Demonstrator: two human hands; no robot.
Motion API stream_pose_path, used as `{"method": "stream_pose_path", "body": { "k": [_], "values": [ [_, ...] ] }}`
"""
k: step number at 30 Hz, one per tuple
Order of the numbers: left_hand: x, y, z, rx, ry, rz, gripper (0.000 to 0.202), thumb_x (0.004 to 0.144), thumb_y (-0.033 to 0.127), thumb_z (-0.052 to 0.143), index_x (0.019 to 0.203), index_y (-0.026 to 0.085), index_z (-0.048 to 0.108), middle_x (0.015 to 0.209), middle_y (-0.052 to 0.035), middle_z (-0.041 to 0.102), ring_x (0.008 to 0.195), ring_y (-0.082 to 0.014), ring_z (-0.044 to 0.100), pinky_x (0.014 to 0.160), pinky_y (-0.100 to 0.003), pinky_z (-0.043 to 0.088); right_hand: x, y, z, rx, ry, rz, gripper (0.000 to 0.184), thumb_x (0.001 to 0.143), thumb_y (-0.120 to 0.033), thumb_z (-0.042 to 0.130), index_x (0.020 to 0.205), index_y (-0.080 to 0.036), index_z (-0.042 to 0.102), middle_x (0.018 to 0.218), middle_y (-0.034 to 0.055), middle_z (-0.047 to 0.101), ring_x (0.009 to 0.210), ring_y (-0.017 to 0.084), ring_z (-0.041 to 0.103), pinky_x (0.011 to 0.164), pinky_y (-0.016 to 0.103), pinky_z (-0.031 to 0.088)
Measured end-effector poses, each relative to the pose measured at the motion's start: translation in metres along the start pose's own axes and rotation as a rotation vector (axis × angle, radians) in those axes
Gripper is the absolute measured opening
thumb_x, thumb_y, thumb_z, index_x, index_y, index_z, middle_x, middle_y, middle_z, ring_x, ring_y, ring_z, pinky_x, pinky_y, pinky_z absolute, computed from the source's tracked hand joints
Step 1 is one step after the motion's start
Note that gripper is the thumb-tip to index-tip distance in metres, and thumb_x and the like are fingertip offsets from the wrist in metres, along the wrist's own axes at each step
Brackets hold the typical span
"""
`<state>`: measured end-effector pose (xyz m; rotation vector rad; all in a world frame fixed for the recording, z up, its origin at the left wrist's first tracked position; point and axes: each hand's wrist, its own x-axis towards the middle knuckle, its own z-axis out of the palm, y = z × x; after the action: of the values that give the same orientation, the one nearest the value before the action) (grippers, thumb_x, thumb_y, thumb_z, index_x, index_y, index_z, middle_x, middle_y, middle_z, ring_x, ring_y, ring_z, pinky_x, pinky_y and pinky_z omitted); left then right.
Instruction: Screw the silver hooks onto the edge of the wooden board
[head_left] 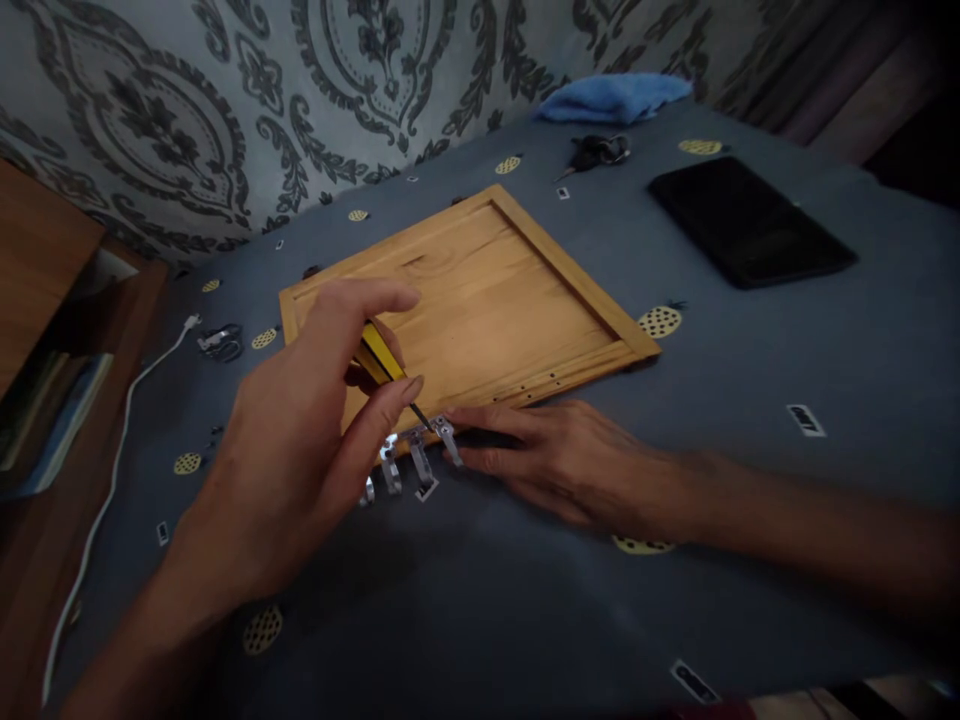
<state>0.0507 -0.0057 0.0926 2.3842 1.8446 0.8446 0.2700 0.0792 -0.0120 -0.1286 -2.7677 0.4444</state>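
2 bare hands show: the left hand (292, 450) and right hand (559, 460) have slim fingers and plain nails. The left forearm (150, 640) and right forearm (810, 520) are unsleeved, with tendons ridging the right hand's back.

screwdriver (381, 365): yellow-and-black handle, tilted, tip down on hook rail (420, 455) | rail: shiny metal, lying at near edge of flat wooden panel (487, 290)

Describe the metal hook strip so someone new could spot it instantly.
Find the wooden board on the blue-grey patterned cloth. At its near edge, between the left hand and right hand, lies a metal hook strip with the screwdriver tip on it. Unlike the wood around it, it is shiny silver, with curved hooks pointing toward the camera.
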Motion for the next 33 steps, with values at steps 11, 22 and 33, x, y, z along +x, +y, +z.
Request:
{"method": "stream_pose_path", "body": {
  "k": [11, 22, 33],
  "values": [
    [-0.0013, 0.0014, 0.007, -0.012, 0.054, -0.025, 0.04, 0.091, 0.023, 0.063, 0.129, 0.03, 0.052, 0.115, -0.002, 0.063, 0.094, -0.0183, 0.066, 0.079, -0.031, 0.059, 0.0014, -0.0001, -0.0002, 0.003, 0.001, -0.002, 0.039, 0.091, -0.01, 0.052, 0.127, -0.018, 0.063, 0.147, 0.0123, 0.056, 0.088, 0.022, 0.073, 0.06, 0.033, 0.057],
    [0.0024, 0.0007, 0.0079, 0.034, 0.034, 0.02, 0.041, 0.092, 0.023, 0.061, 0.13, 0.033, 0.051, 0.113, -0.0014, 0.066, 0.091, -0.0211, 0.068, 0.075, -0.036, 0.061, 0.0008, 0.0002, 0.0011, 0.003, -0.003, 0.007, 0.038, 0.092, -0.011, 0.053, 0.128, -0.019, 0.063, 0.146, 0.0142, 0.055, 0.086, 0.019, 0.072, 0.059, 0.029, 0.055],
    [-0.002, 0.0068, 0.0082, -0.058, 0.111, -0.026, 0.038, 0.091, 0.021, 0.066, 0.126, 0.033, 0.054, 0.117, 0.0036, 0.065, 0.099, -0.0169, 0.066, 0.083, -0.032, 0.059, -0.001, 0.002, 0.0036, 0.025, 0.007, 0.009, 0.036, 0.093, -0.012, 0.053, 0.126, -0.019, 0.065, 0.146, 0.0135, 0.055, 0.09, 0.019, 0.071, 0.065, 0.03, 0.057]
  ]
}}
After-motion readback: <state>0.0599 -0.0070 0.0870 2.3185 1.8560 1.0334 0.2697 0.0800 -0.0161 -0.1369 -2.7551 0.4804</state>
